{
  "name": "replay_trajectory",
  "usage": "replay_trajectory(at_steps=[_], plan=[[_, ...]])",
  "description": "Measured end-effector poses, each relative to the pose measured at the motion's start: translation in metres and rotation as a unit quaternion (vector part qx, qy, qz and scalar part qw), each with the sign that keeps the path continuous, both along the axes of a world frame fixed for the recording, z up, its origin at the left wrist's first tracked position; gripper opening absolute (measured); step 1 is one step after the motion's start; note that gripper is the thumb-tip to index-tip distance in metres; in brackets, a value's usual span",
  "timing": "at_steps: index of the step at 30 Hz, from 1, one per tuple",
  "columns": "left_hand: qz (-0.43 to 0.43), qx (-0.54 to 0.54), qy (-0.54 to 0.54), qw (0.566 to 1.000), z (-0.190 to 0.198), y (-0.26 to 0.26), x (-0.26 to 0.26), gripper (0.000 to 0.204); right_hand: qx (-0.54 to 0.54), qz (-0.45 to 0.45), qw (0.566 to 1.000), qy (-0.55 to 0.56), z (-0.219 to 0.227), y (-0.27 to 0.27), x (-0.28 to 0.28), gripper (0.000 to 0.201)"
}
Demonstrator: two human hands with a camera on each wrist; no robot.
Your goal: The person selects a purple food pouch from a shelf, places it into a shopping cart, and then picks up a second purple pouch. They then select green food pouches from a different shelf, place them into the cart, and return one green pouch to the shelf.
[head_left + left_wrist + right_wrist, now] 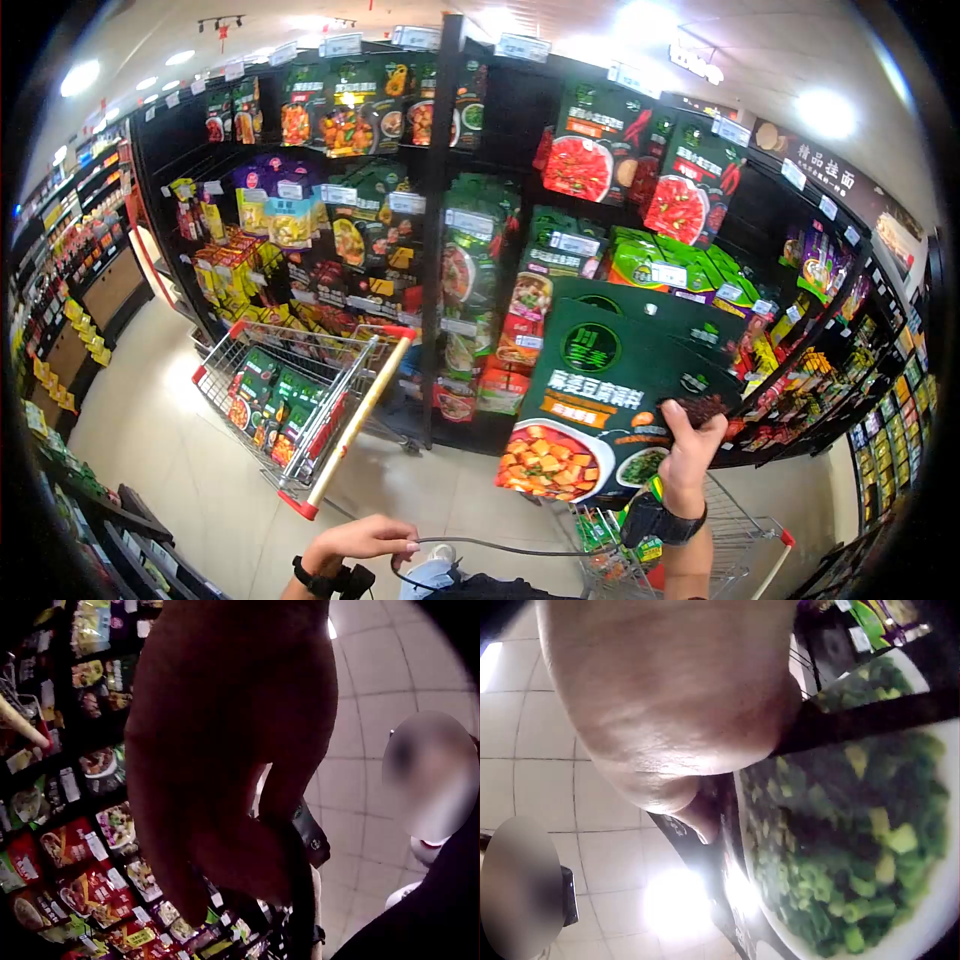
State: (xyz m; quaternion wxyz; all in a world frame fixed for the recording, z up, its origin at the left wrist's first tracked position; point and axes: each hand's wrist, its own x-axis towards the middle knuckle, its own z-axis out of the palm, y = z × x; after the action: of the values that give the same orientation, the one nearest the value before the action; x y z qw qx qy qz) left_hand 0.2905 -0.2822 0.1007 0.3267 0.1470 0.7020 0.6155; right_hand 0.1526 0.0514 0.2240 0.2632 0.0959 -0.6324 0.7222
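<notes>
My right hand grips green mapo tofu seasoning packets at their right edge, thumb across the front. At least two overlap; the front one pictures a bowl of tofu. In the right wrist view, printed bowls of chopped green onion on the packets fill the space beside the hand. Low at the front, my left hand pinches a thin black cable that runs toward the right wrist. The left wrist view shows that hand dark, with curled fingers beside the cable.
A shopping cart with green packets stands at left. Another cart holding goods is below my right hand. Ahead, a dark shelf rack carries hanging seasoning packets and price tags. A pale tiled floor runs between shelves.
</notes>
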Motion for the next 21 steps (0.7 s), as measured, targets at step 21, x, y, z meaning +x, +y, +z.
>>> replay_trajectory(at_steps=[21], plan=[[0.398, 0.114, -0.184, 0.891, -0.174, -0.023, 0.118, 0.034, -0.055, 0.241, 0.963, -0.111, -0.044, -0.203, -0.066, 0.01]])
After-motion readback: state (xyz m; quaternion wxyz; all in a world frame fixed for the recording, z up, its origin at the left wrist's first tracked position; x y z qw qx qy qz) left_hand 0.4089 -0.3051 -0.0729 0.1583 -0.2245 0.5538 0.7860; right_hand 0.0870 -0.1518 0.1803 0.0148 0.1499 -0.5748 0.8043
